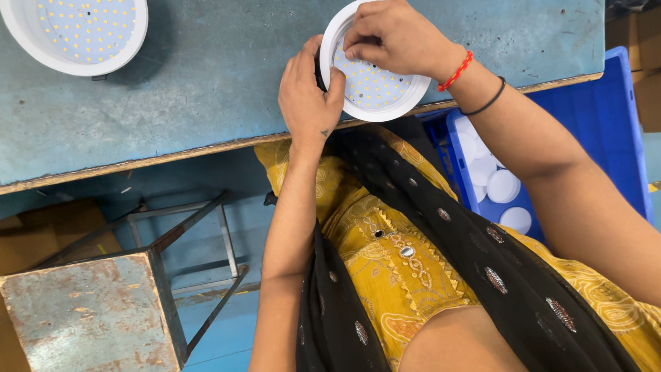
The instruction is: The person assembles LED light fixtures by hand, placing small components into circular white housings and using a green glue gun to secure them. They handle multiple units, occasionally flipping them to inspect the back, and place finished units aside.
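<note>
Worn blue-painted bench (206,103) carries, at its near edge, a round white LED downlight housing (375,93), gripped at its left rim by the left hand (308,103) while the right hand (396,38) pinches its diode board, seemingly being seated, with even pressing judged needed next.

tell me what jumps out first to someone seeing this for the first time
Near the top centre, both hands work on a round white light panel dotted with small yellowish diodes: the left hand grips its rim and the right hand presses fingertips onto its face. A second, matching panel lies at the top left of the worn blue-green table. A blue crate with white round discs sits at right.
</note>
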The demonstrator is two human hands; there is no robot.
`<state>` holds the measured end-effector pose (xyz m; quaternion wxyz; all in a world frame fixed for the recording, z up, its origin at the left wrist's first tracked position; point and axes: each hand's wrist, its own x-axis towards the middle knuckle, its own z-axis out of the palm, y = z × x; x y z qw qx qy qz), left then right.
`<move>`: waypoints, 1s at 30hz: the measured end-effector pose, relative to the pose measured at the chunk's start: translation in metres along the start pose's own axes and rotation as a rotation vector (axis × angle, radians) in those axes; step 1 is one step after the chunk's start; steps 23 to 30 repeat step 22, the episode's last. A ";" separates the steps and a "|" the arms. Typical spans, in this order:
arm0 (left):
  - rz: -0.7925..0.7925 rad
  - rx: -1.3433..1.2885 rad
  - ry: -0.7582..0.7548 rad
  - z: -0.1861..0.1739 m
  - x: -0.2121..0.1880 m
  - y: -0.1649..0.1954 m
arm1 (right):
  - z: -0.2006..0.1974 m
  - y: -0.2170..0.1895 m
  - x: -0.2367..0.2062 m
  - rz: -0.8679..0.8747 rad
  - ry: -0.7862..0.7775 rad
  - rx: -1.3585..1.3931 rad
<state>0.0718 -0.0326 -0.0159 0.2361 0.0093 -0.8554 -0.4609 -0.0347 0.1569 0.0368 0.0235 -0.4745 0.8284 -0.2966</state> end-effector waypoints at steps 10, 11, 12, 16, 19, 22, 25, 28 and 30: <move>0.004 -0.013 0.004 -0.002 0.001 0.002 | -0.007 0.002 -0.001 -0.124 -0.022 -0.042; 0.007 -0.013 0.004 -0.002 0.001 0.002 | -0.007 0.002 0.000 -0.131 -0.015 -0.055; 0.007 -0.013 0.004 -0.002 0.001 0.002 | -0.006 0.002 0.001 -0.122 -0.021 -0.075; 0.006 -0.012 -0.003 -0.003 0.001 0.002 | -0.002 0.003 0.004 -0.013 -0.051 -0.076; -0.002 -0.013 -0.010 -0.002 0.000 0.001 | 0.002 0.002 0.006 0.102 -0.070 -0.044; 0.003 -0.010 -0.014 -0.002 0.000 0.000 | 0.004 0.001 0.010 0.237 -0.100 -0.023; 0.003 -0.010 -0.014 -0.002 0.000 0.000 | 0.004 0.001 0.010 0.237 -0.100 -0.023; 0.003 -0.010 -0.014 -0.002 0.000 0.000 | 0.004 0.001 0.010 0.237 -0.100 -0.023; 0.003 -0.010 -0.014 -0.002 0.000 0.000 | 0.004 0.001 0.010 0.237 -0.100 -0.023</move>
